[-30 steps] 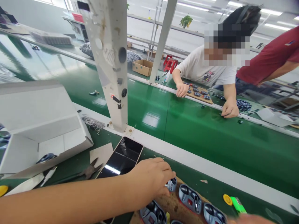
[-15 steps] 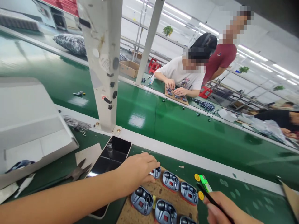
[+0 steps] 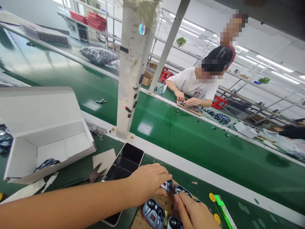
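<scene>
My left hand (image 3: 148,182) reaches across from the left, fingers curled around a small grey plastic part (image 3: 167,184) at the far edge of a brown board (image 3: 166,203). My right hand (image 3: 193,212) comes up from the bottom with fingers pressed together against the same spot; what it holds is hidden. More grey parts (image 3: 154,213) with red insides lie in rows on the board. A black phone (image 3: 123,166) lies screen up just left of my left hand.
An open white cardboard box (image 3: 45,133) stands at left, with pliers (image 3: 93,175) and card scraps beside it. Yellow discs (image 3: 212,197) and a green lighter (image 3: 224,210) lie right of the board. A white post (image 3: 132,76) rises ahead. Across the green conveyor (image 3: 202,143) a seated person handles similar parts.
My right hand has moved left from beside the lighter onto the board, next to my left hand. The thin black tool it held no longer shows. The view swung slightly left.
</scene>
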`<state>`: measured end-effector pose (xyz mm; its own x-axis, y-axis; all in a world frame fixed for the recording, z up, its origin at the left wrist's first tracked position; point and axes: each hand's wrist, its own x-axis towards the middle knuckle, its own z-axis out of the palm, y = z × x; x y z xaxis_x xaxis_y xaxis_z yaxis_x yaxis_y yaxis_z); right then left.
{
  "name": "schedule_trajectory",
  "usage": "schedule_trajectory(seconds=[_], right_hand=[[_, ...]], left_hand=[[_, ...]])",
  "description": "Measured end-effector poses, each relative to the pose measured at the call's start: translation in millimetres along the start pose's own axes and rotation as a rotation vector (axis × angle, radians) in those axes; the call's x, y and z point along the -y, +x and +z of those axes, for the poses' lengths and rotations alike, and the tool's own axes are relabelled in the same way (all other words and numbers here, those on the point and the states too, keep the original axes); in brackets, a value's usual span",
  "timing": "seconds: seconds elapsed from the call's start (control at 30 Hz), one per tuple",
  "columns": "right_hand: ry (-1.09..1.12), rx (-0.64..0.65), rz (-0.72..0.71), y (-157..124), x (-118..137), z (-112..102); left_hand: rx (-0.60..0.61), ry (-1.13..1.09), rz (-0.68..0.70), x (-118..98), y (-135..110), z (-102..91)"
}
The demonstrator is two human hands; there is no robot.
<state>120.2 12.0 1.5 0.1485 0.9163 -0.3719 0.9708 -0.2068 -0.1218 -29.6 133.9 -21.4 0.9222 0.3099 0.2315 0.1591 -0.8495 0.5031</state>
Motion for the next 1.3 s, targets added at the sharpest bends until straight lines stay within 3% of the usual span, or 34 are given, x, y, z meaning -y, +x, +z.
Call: schedule_trajectory(seconds=[0.2, 0.37, 0.77, 1.07, 1.17, 1.3], right_hand=[[0.019, 0.114, -0.006, 3.6, 3.3, 2.0], [-0.03, 0.212, 0.095, 4.2, 11.2, -8.6], [-0.115, 0.322, 0.048, 12.5, 21.0, -24.0], [-0.173, 0.429, 0.093, 19.5, 43.7, -50.0], [-0.156, 0.428, 0.09, 18.4, 48.3, -57.0], [-0.012, 0.285, 0.085, 16.0, 42.2, -47.8]], left_hand=[[-0.024, -0.047, 0.019, 1.1, -1.4, 1.4], [-0.043, -0.059, 0.019, 2.0, -2.6, 3.2], [-0.056, -0.05, 0.03, 3.9, -1.0, 11.1], [-0.07, -0.086, 0.031, 2.7, -2.5, 9.5], [-0.044, -0.092, 0.001, 0.4, -1.9, 6.1], [-0.045, -0.096, -0.008, 0.0, -1.9, 2.8]])
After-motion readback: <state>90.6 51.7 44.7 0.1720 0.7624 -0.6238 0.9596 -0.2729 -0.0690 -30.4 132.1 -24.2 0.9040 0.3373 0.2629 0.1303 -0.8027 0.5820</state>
